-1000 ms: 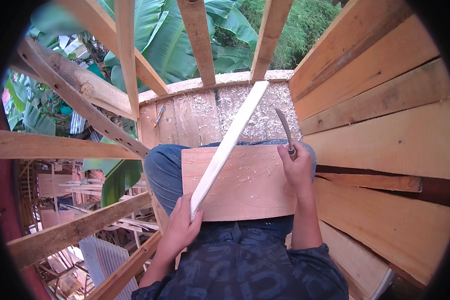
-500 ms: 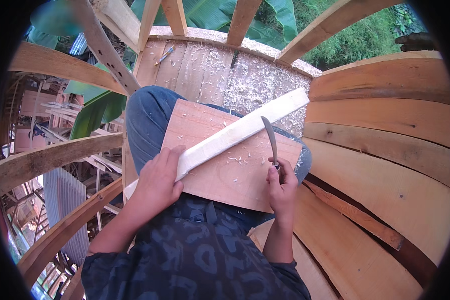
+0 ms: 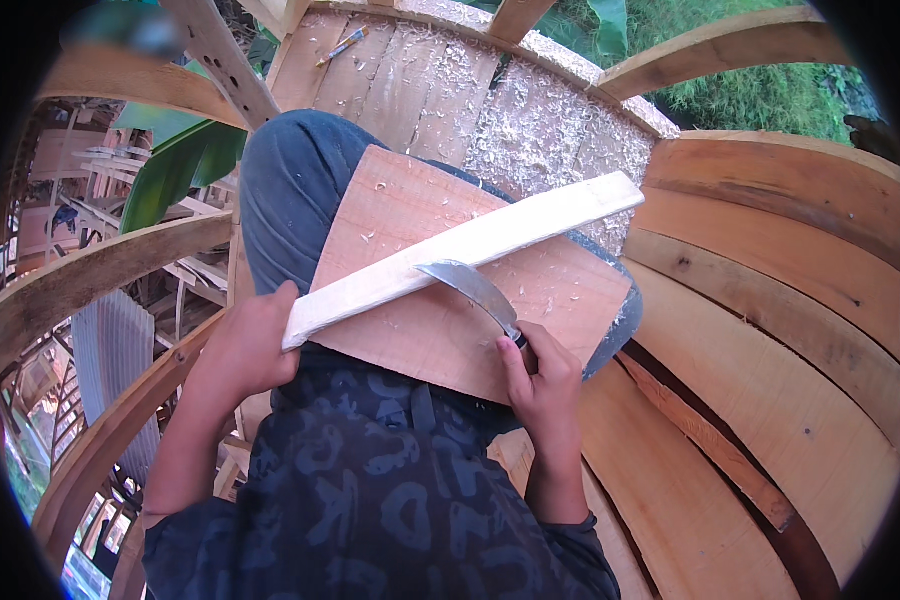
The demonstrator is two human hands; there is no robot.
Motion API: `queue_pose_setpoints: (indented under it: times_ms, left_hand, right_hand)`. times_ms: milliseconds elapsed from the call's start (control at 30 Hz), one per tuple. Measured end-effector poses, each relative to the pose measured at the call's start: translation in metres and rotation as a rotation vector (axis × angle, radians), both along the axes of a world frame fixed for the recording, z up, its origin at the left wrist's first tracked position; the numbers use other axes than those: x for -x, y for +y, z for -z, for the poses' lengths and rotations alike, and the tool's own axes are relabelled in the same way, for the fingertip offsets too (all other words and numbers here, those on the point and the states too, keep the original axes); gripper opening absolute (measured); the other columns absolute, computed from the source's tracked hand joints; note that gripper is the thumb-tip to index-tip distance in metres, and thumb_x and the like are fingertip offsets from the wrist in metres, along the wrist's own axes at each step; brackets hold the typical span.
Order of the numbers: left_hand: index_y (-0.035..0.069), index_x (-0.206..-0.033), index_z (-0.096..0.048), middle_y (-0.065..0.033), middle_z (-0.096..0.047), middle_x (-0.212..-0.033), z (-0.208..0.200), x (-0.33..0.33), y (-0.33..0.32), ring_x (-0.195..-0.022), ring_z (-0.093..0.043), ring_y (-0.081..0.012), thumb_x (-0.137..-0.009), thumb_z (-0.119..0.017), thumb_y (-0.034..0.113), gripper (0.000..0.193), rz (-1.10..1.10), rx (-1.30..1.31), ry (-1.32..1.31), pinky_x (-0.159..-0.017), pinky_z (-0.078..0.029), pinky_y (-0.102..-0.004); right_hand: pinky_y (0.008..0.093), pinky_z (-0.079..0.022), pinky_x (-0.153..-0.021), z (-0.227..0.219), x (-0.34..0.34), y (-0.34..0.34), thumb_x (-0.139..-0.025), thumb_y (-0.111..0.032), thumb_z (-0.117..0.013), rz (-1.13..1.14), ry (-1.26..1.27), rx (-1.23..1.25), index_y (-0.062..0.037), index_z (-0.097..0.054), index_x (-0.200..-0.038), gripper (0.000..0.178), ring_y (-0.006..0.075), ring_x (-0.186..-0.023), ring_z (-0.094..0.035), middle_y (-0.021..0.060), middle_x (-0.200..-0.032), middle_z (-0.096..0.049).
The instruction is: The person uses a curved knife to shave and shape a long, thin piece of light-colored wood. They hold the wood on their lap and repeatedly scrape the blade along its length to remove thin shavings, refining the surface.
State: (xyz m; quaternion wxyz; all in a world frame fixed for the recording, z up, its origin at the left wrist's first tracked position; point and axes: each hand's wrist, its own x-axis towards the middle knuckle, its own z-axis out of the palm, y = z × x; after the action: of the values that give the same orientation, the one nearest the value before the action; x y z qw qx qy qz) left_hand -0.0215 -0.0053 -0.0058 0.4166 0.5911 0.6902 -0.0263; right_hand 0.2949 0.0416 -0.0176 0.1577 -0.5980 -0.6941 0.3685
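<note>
pale wood strip (image 3: 470, 238), one, long, near end clamped in the left hand (image 3: 253, 345), running from there forward and rightward beyond the right hand (image 3: 545, 380). curved knife (image 3: 478, 290), one, grey blade, handle gripped in the right hand; blade reaching forward and left of that hand, tip over the strip's near edge, contact not certain. reddish board (image 3: 400, 335), one, lying on blue jeans (image 3: 290, 190), under the strip, between the hands. wood shavings (image 3: 530, 135), many, on floor planks (image 3: 400, 90) ahead of both hands. pen-like item (image 3: 342, 47), one, on the planks, ahead of the left hand.
</note>
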Motion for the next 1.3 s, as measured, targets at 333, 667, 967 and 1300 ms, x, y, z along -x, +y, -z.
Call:
queue_pose_setpoints:
  times_ms: [333, 667, 967, 1300]
  left_hand:
    - [-0.003, -0.101, -0.043, -0.0303, -0.059, -0.081, 0.006, -0.006, -0.008, -0.08, -0.057, -0.052, -0.069, -0.057, 0.0, 0.035, -0.011, 0.015, 0.004, -0.071, -0.044, -0.0569]
    - [-0.004, -0.109, -0.039, -0.0307, -0.06, -0.089, 0.006, -0.008, -0.004, -0.084, -0.059, -0.0512, -0.07, -0.059, -0.001, 0.044, 0.045, 0.038, 0.028, -0.074, -0.048, -0.0556]
    - [-0.005, -0.111, -0.038, -0.0318, -0.059, -0.091, 0.007, -0.011, -0.001, -0.088, -0.057, -0.0519, -0.07, -0.057, -0.002, 0.045, 0.041, 0.097, 0.041, -0.076, -0.044, -0.0571]
    - [-0.005, -0.109, -0.037, -0.0328, -0.057, -0.084, 0.011, -0.017, 0.004, -0.085, -0.055, -0.0531, -0.071, -0.056, -0.002, 0.043, 0.046, 0.085, 0.05, -0.074, -0.043, -0.0573]
  right_hand:
    - [0.0314, -0.047, -0.052, 0.005, -0.02, 0.005, -0.085, -0.013, -0.075, 0.255, -0.203, -0.158, -0.0021, -0.069, -0.102, 0.021, 0.0213, -0.055, -0.06, 0.0107, -0.071, -0.062]
    - [0.033, -0.048, -0.054, 0.013, -0.023, 0.023, -0.089, -0.013, -0.072, 0.21, -0.169, -0.169, 0.0026, -0.069, -0.106, 0.023, 0.0206, -0.058, -0.063, 0.0156, -0.078, -0.066]
    - [0.0316, -0.046, -0.051, 0.004, -0.008, 0.009, -0.083, -0.013, -0.077, -0.021, -0.089, -0.151, -0.0039, -0.069, -0.1, 0.021, 0.0203, -0.053, -0.059, 0.0089, -0.066, -0.059]
    - [0.0324, -0.046, -0.051, 0.001, 0.016, -0.008, -0.084, -0.014, -0.077, -0.09, -0.087, -0.113, -0.002, -0.07, -0.102, 0.023, 0.0189, -0.053, -0.058, 0.0095, -0.068, -0.06]
